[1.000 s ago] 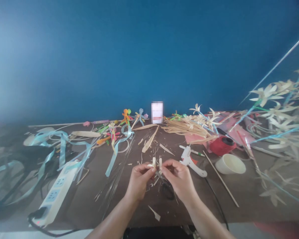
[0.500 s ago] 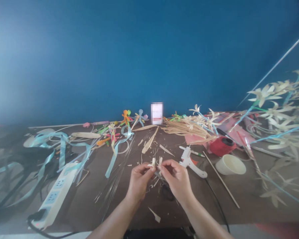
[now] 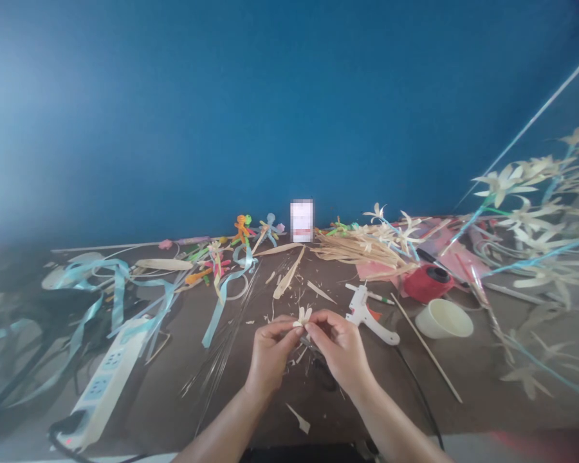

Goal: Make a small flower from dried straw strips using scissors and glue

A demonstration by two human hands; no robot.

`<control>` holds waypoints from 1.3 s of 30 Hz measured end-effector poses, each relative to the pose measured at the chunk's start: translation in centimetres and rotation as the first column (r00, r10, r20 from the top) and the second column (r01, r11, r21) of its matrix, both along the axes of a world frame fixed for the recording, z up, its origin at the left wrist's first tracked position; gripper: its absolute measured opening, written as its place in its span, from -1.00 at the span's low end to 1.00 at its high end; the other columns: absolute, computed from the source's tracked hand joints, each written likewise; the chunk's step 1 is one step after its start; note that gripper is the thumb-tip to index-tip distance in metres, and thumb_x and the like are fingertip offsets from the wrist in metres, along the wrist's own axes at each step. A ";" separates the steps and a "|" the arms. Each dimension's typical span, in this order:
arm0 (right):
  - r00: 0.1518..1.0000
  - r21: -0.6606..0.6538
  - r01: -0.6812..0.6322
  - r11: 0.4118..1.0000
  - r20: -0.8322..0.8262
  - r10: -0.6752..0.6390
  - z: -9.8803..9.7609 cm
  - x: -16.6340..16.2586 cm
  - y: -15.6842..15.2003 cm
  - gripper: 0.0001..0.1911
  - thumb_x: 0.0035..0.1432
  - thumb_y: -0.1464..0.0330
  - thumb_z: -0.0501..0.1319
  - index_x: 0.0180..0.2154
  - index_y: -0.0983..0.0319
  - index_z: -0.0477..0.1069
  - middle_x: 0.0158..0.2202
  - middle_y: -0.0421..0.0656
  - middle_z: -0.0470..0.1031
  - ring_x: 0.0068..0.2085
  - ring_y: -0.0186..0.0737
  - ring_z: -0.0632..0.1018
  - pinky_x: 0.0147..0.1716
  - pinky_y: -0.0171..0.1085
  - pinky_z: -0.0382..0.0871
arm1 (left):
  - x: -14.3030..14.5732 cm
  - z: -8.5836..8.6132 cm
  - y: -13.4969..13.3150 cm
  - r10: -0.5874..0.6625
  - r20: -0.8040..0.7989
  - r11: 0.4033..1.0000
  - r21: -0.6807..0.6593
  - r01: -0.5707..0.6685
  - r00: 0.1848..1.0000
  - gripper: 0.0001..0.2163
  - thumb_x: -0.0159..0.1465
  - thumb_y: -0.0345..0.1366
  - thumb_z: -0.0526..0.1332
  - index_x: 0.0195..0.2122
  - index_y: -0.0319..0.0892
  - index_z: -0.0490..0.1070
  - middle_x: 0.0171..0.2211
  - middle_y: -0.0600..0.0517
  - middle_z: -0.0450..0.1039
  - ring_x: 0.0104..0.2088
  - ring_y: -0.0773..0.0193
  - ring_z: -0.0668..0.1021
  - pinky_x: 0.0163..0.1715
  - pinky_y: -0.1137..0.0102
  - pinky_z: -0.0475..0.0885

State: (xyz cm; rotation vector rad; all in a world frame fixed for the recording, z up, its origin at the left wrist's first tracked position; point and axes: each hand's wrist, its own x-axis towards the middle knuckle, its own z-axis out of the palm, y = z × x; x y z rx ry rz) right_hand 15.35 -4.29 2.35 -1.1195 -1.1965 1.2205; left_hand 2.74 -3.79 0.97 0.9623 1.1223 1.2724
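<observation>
Both hands pinch small pale flower [image 3: 302, 316] over tabletop [image 3: 174, 386]. Left hand [image 3: 269, 352] grip tight on flower's base from 8 o'clock. Right hand [image 3: 340, 344] grip tight from 4 o'clock. Petals point up, toward 12 o'clock. Glue gun [image 3: 368, 315] lies near, at 3 o'clock.

One view only, from the camera on your head. It looks forward and down across the tabletop [image 3: 174, 399] toward the blue wall [image 3: 270, 96]. Your hands sit close, low centre; the tabletop's far edge meets the wall mid-frame.
</observation>
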 end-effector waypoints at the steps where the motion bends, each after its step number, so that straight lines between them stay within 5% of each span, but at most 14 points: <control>1: 1.000 -0.003 -0.010 1.000 -0.008 0.010 0.0 0.0 0.0 -0.88 0.07 0.34 0.17 -0.45 0.25 0.36 -0.55 -0.24 0.37 -0.54 -0.37 0.37 -0.55 -0.40 0.21 | 0.0 0.0 0.0 -0.010 0.002 1.000 0.008 0.010 1.000 -0.98 -0.02 -0.38 0.31 -0.53 -0.21 0.51 -0.47 0.08 0.39 -0.49 0.42 0.38 -0.53 0.54 0.28; 24: 0.987 -0.100 -0.132 0.986 -0.110 0.121 -0.4 0.5 0.2 -0.82 0.09 0.29 0.16 -0.46 0.27 0.35 -0.61 -0.30 0.23 -0.59 -0.45 0.21 -0.61 -0.41 0.09 | -0.2 -0.3 -0.1 -0.080 -0.045 0.997 -0.007 0.080 0.996 -0.95 -0.01 -0.38 0.30 -0.55 -0.22 0.46 -0.56 0.12 0.37 -0.54 0.44 0.37 -0.50 0.54 0.28; 39: 0.961 -0.221 -0.112 0.969 -0.271 0.050 -0.8 0.3 -0.4 -0.81 0.03 0.28 0.21 -0.49 0.27 0.34 -0.59 -0.29 0.27 -0.61 -0.48 0.21 -0.67 -0.47 0.11 | -0.3 -0.3 -0.5 -0.047 -0.303 0.985 0.142 0.094 0.952 -0.88 0.02 -0.37 0.27 -0.61 -0.25 0.39 -0.61 0.11 0.27 -0.53 0.40 0.32 -0.53 0.52 0.21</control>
